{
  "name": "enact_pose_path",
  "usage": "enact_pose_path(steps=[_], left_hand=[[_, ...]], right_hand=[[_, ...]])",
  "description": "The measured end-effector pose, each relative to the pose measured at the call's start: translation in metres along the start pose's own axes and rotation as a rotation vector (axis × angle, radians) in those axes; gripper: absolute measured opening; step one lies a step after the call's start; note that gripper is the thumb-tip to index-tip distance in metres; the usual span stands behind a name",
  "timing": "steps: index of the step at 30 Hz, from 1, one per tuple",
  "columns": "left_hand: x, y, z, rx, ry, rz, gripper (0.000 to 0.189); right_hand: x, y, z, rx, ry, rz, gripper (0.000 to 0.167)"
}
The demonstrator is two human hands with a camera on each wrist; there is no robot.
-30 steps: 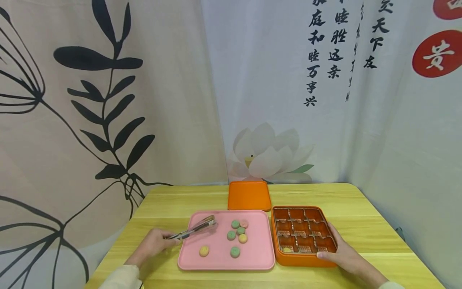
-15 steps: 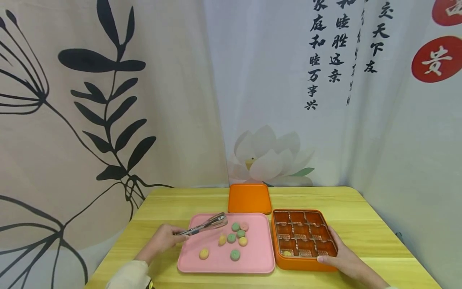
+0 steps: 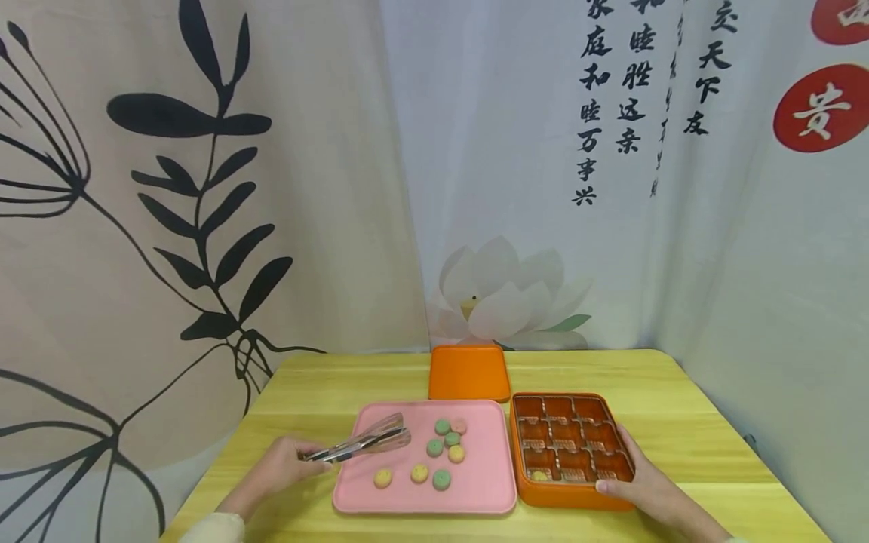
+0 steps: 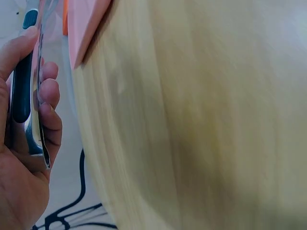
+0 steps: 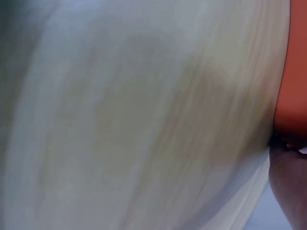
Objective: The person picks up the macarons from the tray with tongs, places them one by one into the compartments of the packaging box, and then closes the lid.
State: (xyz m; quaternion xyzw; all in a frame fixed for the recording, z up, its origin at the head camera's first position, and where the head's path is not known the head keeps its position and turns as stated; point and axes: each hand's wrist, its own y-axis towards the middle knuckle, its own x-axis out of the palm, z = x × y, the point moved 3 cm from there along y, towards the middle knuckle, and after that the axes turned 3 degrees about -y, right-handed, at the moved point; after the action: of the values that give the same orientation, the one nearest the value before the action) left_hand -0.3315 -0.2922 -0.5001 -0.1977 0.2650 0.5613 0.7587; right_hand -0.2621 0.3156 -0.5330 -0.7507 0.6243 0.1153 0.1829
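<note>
The left hand point(image 3: 288, 461) grips tongs point(image 3: 346, 451) over the left of the pink tray point(image 3: 485, 475), apparently clear of it, the right hand point(image 3: 641, 480) holds the orange box point(image 3: 566, 495) just right of that tray, and a low swing could scatter the yellow pieces point(image 3: 419, 473) on it.

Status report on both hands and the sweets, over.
Left hand grips tongs over pink tray. Right hand grips orange compartment box. Eight round sweets on tray, one in box. No obstruction seen.
</note>
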Motion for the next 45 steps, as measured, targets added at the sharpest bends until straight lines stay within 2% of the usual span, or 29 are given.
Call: enact_pose_path(steps=[4, 9, 16, 19, 24, 33, 39, 45], left_hand=[[-0.009, -0.013, -0.004, 0.029, -0.013, -0.044, 0.032], [-0.014, -0.029, -0.014, 0.060, -0.039, -0.107, 0.026], [-0.009, -0.041, -0.025, 0.001, -0.088, -0.132, 0.028], [-0.005, -0.041, -0.026, -0.008, -0.076, -0.122, 0.028], [0.001, -0.037, -0.026, -0.035, -0.049, -0.065, 0.028], [0.001, -0.029, -0.028, -0.058, -0.012, 0.007, 0.023], [0.002, -0.020, -0.023, -0.059, -0.012, 0.005, 0.024], [0.005, -0.010, -0.008, -0.041, -0.048, -0.018, 0.025]], right_hand=[[-0.002, 0.000, -0.002, -0.025, -0.035, 0.011, 0.113], [-0.004, 0.000, -0.002, -0.029, -0.063, 0.021, 0.112], [-0.006, -0.001, 0.000, -0.029, -0.070, 0.017, 0.111], [-0.007, -0.002, 0.001, -0.023, -0.069, 0.016, 0.111], [-0.007, -0.004, 0.003, -0.017, -0.078, 0.022, 0.111], [-0.004, -0.005, 0.002, -0.029, -0.027, 0.014, 0.111], [-0.004, -0.006, 0.000, -0.018, -0.075, 0.028, 0.112], [0.000, -0.002, -0.002, -0.040, -0.079, 0.028, 0.112]])
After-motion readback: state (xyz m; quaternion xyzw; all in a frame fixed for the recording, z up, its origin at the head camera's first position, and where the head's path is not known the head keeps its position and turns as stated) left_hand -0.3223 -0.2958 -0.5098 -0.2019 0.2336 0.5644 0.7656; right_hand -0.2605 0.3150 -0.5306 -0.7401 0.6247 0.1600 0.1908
